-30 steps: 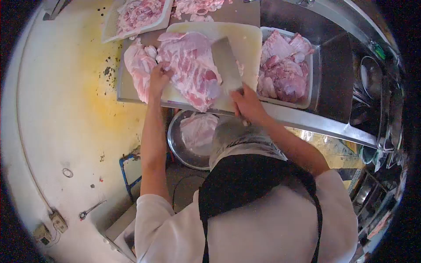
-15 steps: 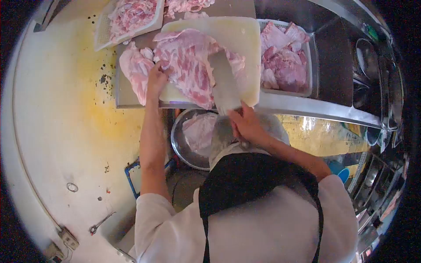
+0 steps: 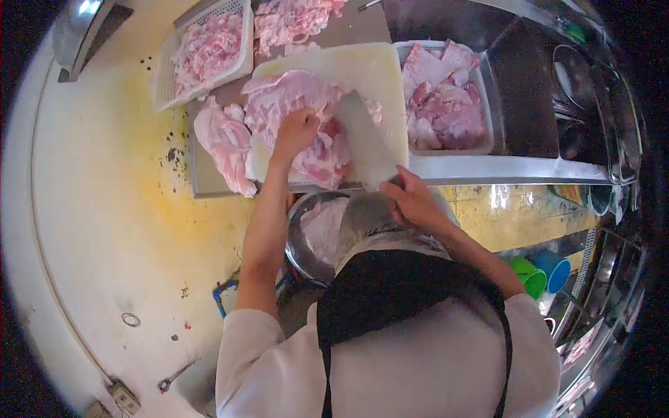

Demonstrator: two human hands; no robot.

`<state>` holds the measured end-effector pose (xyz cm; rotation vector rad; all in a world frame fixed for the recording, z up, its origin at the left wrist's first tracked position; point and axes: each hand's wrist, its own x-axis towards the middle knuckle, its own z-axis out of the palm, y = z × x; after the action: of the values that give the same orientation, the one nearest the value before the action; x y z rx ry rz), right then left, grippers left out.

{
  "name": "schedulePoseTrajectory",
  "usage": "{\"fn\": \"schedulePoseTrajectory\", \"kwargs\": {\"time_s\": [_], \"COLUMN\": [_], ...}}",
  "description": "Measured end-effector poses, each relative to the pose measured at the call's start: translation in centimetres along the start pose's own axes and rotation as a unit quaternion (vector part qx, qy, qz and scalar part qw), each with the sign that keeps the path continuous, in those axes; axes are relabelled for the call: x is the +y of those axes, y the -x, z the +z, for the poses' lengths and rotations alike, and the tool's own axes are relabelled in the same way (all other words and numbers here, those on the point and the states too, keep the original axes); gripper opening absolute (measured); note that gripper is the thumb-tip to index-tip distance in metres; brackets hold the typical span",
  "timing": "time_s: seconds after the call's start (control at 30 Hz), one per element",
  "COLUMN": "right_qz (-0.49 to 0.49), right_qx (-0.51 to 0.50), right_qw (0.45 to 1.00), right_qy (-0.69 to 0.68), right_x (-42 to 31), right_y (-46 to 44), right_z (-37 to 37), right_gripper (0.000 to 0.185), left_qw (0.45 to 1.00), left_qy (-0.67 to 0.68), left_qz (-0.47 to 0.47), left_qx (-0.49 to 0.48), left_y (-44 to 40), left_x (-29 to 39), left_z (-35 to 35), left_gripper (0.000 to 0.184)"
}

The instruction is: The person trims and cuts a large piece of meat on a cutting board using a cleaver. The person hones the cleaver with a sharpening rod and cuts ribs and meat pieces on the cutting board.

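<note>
Well back from the bare left hand (image 3: 298,132) and right hand (image 3: 412,202), loose white short sleeves (image 3: 254,352) belonged to a white shirt (image 3: 425,373); nearer the hands came a black apron bib (image 3: 411,292) with two narrow straps (image 3: 325,376).

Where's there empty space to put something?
Bare: the far strip of the white rectangular cutting board, beyond the big pink raw meat; smooth dark surface right of the rightmost white plastic basket. Crowded: around the left hand, meat and broad grey metal cleaver.

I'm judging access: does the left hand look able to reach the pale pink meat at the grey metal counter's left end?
Likely yes: nothing tall shows between the left hand, at the larger pink meat slab, and that pale meat.
</note>
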<state>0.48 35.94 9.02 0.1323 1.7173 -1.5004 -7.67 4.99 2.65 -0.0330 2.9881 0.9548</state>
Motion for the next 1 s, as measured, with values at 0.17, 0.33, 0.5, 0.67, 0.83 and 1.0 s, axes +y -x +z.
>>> {"fn": "schedulePoseTrajectory", "kwargs": {"time_s": [0.17,0.33,0.5,0.67,0.83,1.0], "right_qz": [-0.117,-0.111,-0.013,-0.063,-0.142,-0.148], "right_qx": [-0.032,-0.059,-0.103,0.034,0.143,0.131], "right_qw": [0.992,0.991,0.995,0.996,0.964,0.959], "right_qy": [0.027,0.042,-0.010,0.053,0.173,0.203], "right_x": [-1.6,0.4,0.5,1.7,3.4,3.1], "right_y": [-9.4,-6.6,1.1,0.7,-0.4,0.4], "right_z": [1.9,3.0,-0.2,-3.7,-6.3,-6.9], "right_gripper": [0.049,0.045,0.034,0.031,0.028,0.031], "left_qw": [0.999,0.998,0.983,0.975,0.906,0.970], "left_qy": [-0.005,-0.050,0.073,0.056,-0.339,-0.052], "left_qz": [-0.008,0.016,-0.085,-0.087,0.050,0.183], "left_qx": [-0.036,0.017,0.144,0.196,0.246,0.152], "left_y": [0.2,0.5,0.9,-4.2,-7.0,-0.3], "left_x": [1.6,1.5,-1.2,-2.7,-14.5,1.1], "left_z": [-1.3,-3.1,-11.0,-23.2,-19.3,2.2], "left_gripper": [0.025,0.023,0.019,0.029,0.029,0.040]}}
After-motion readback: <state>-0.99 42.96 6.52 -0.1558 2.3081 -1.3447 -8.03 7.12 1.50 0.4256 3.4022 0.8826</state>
